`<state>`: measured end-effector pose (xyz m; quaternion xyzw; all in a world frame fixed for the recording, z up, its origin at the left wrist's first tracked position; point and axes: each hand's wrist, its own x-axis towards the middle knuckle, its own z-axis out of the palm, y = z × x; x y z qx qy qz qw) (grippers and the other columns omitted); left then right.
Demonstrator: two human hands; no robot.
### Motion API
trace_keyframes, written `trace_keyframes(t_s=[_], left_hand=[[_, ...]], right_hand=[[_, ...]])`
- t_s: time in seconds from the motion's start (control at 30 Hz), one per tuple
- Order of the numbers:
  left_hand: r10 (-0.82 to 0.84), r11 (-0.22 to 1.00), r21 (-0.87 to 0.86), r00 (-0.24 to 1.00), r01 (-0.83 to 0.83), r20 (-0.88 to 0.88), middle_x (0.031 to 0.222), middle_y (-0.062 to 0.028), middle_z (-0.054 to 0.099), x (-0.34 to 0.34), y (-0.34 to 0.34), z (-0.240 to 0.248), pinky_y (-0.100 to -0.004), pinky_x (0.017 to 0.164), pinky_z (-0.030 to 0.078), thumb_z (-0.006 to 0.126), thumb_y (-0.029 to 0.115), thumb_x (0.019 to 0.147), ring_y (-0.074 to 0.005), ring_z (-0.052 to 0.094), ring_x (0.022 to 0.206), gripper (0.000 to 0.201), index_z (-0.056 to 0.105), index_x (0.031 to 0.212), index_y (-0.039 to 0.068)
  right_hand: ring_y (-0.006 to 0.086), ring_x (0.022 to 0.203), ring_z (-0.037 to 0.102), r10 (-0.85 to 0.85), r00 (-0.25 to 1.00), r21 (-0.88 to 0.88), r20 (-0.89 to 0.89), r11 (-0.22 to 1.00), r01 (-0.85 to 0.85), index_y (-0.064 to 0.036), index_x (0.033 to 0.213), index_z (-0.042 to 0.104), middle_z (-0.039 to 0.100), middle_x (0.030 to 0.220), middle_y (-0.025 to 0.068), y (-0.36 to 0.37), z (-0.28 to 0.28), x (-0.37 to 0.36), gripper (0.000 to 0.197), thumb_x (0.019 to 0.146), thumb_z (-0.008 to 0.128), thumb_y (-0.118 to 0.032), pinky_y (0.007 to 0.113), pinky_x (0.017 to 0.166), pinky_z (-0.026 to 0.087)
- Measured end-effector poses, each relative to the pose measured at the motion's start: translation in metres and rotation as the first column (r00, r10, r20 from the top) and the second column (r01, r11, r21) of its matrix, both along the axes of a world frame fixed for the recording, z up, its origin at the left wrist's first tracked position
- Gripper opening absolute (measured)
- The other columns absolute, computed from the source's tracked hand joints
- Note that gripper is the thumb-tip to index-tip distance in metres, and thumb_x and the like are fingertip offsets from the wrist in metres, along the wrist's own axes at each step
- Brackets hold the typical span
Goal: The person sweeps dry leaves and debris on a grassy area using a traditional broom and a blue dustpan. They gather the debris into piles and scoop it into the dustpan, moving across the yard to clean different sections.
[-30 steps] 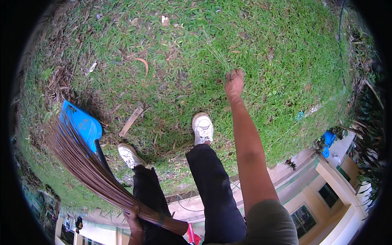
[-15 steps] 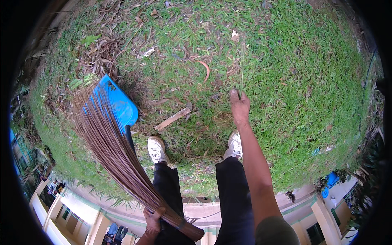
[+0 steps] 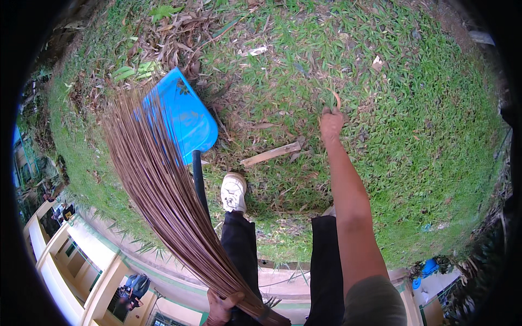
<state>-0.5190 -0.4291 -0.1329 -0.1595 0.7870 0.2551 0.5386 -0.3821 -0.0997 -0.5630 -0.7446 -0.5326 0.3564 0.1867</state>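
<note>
The left hand (image 3: 223,307), at the near edge, has its grip wrapped around the bundle of a long brown stick broom (image 3: 168,201), close to its bound end; the bristles fan out toward the far left, over part of a blue dustpan (image 3: 190,119) that lies on the grass (image 3: 435,141); its dark handle (image 3: 199,185) runs back behind the broom, and I cannot tell whether the hand holds that too. The right hand (image 3: 331,125) reaches farther out, right of the dustpan; its grip is narrow, pinched on thin green stalks (image 3: 330,98); a curved orange-brown strip (image 3: 338,100) shows just beyond its fingers, touching or not I cannot tell. Between dustpan and right hand lies a wood piece (image 3: 272,154); a white shoe (image 3: 234,191) stands nearer, left of it; dry leaves (image 3: 176,35) lie heaped beyond the dustpan.
</note>
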Motion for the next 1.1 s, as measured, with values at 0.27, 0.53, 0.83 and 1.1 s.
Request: trace_keyframes(t_s=[0.27, 0.53, 0.83, 1.1], left_hand=[[0.082, 0.996, 0.031, 0.997, -0.082, -0.001, 0.089, -0.0098, 0.06, -0.01, -0.011, -0.002, -0.0335, 0.074, 0.049, 0.069, 0.017, 0.056, -0.0215, 0.058, 0.08, 0.051, 0.055, 0.101, -0.002], [0.104, 0.992, 0.06, 0.993, -0.108, 0.062, 0.089, -0.0091, 0.06, -0.015, 0.013, 0.005, -0.0319, 0.072, 0.049, 0.069, 0.013, 0.065, -0.0198, 0.059, 0.08, 0.041, 0.056, 0.1, -0.003], [0.106, 0.984, 0.14, 0.994, -0.108, 0.018, 0.084, -0.0069, 0.062, -0.013, 0.002, 0.0, -0.0304, 0.073, 0.049, 0.071, 0.013, 0.062, -0.0173, 0.06, 0.076, 0.037, 0.058, 0.093, -0.002], [0.177, 0.938, 0.302, 0.984, -0.17, 0.004, 0.086, -0.0056, 0.063, -0.024, -0.033, -0.004, -0.0292, 0.074, 0.048, 0.075, 0.012, 0.063, -0.015, 0.059, 0.076, 0.037, 0.06, 0.095, 0.0]], right_hand=[[0.0228, 0.066, 0.053, -0.594, 0.684, -0.435, -0.423, 0.795, 0.422, 0.0018, 0.091, 0.052, 0.056, 0.074, 0.008, -0.034, 0.118, -0.014, 0.016, 0.089, 0.056, -0.013, 0.035, 0.062, 0.043], [0.0351, 0.094, 0.056, 0.486, 0.724, 0.126, 0.489, 0.782, -0.61, -0.0028, 0.099, 0.053, 0.063, 0.094, 0.0132, 0.047, 0.05, -0.06, 0.021, 0.082, 0.059, -0.014, 0.049, 0.088, 0.037], [0.0413, 0.092, 0.06, 0.504, 0.825, -0.398, 0.255, 0.832, -0.385, -0.0073, 0.102, 0.062, 0.063, 0.095, 0.0237, 0.018, 0.069, -0.009, 0.024, 0.082, 0.053, -0.017, 0.048, 0.08, 0.048], [0.0452, 0.082, 0.058, -0.201, 0.93, -0.049, 0.306, 0.973, 0.227, 0.0041, 0.089, 0.054, 0.061, 0.083, 0.0282, -0.025, 0.244, 0.05, 0.03, 0.089, 0.052, -0.026, 0.048, 0.072, 0.045]])
